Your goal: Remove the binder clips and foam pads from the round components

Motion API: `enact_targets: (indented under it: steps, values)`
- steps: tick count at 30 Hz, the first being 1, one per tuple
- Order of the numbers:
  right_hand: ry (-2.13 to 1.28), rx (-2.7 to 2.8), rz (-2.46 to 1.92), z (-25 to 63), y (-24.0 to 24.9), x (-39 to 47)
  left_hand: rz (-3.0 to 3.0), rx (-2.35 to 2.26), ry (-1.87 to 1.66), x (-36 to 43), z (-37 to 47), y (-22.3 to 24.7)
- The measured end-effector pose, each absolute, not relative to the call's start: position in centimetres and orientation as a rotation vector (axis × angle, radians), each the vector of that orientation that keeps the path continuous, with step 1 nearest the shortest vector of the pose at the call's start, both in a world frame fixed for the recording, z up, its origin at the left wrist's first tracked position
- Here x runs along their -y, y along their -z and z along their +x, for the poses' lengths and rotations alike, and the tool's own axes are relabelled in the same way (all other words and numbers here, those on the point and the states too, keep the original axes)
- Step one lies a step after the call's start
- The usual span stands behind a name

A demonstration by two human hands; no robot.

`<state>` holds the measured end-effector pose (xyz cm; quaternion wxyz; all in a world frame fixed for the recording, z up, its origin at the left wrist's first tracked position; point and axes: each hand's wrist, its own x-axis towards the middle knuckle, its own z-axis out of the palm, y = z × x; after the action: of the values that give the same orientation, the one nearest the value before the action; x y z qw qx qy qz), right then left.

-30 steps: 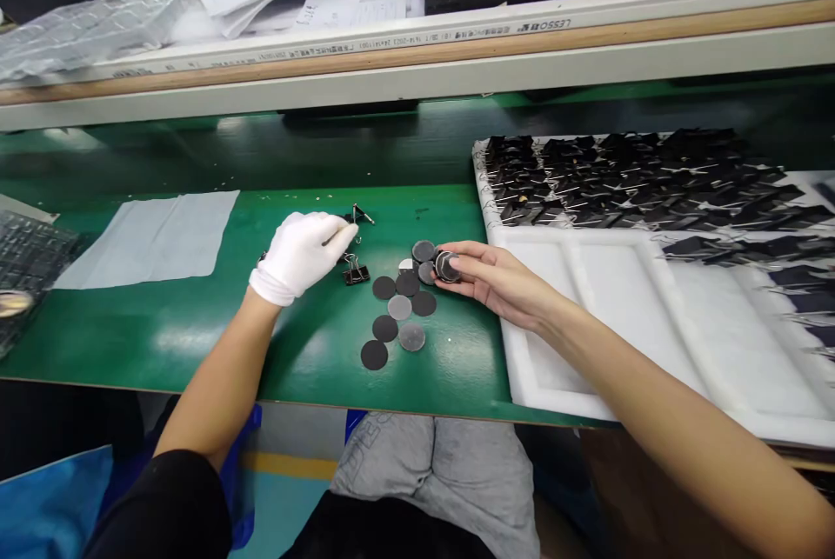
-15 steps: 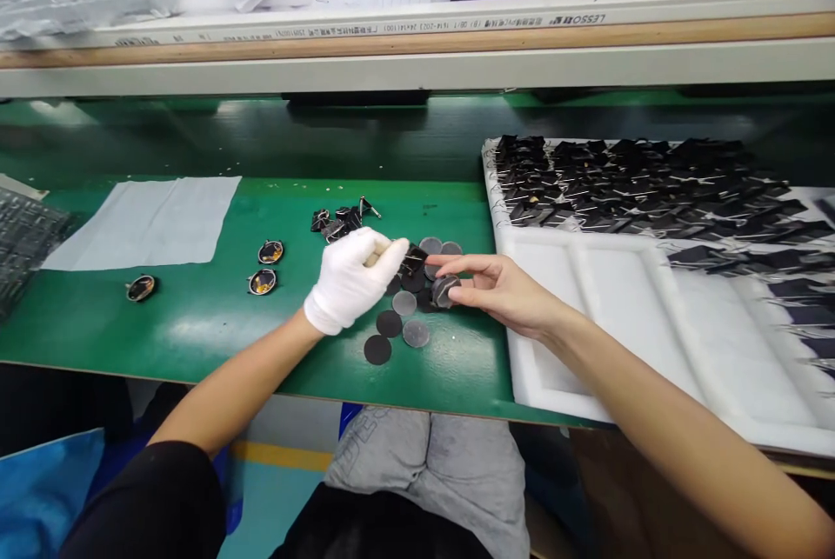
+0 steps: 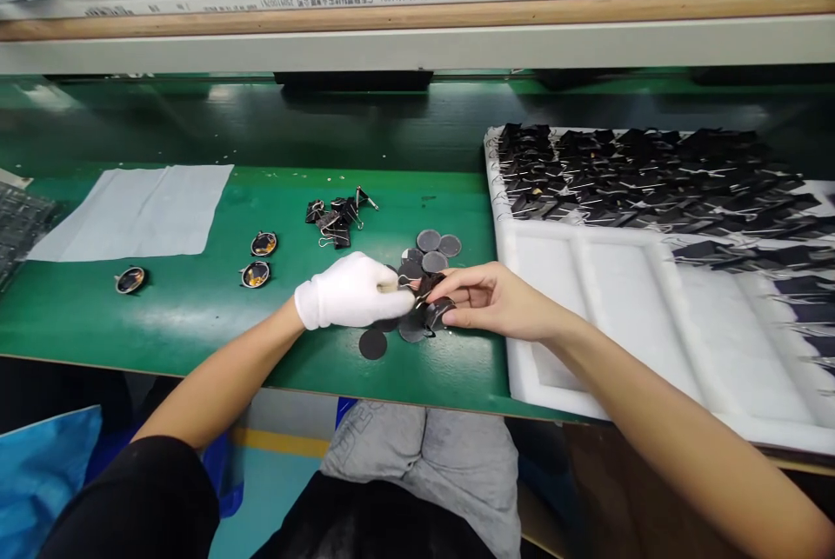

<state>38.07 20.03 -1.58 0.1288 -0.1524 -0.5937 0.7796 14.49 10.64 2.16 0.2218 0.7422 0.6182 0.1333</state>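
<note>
My left hand (image 3: 358, 291), in a white glove, pinches a black binder clip (image 3: 421, 285) by its wire handles. My bare right hand (image 3: 486, 302) holds a round dark watch-like piece (image 3: 439, 314) between thumb and fingers, and its fingertips touch the clip. The clip lies against the piece; how far its jaws are open is too small to tell. Round black and grey discs lie under and around the hands, among them a black disc (image 3: 373, 344) and a grey disc (image 3: 429, 241). Behind my left hand is a pile of binder clips (image 3: 337, 224).
Several round watch-like pieces (image 3: 255, 274) lie at the left, near a white sheet (image 3: 134, 213). A white foam tray (image 3: 574, 233) on the right bears rows of black clips (image 3: 626, 172). A white ledge (image 3: 404, 50) crosses the back; clear plastic trays (image 3: 23, 224) stand far left.
Both hands have moved slightly down in the view and closer together. The clip in my left hand has come to the round piece in my right. The view has shifted slightly.
</note>
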Motion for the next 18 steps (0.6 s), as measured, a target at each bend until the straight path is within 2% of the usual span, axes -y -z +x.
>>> enact_targets:
  steps: [6,13,18]
  values:
    - [-2.258,1.854,-0.357,38.3,1.7,-19.9,2.064,-1.786,-0.2,-10.3,16.2,-1.9]
    - [-2.225,1.892,-0.358,38.3,1.5,-20.0,2.322,-1.874,-0.188,-10.1,16.4,-1.8]
    - [-2.109,1.717,-0.539,38.3,1.2,-20.5,2.243,-1.864,-0.292,-10.4,15.7,-1.6]
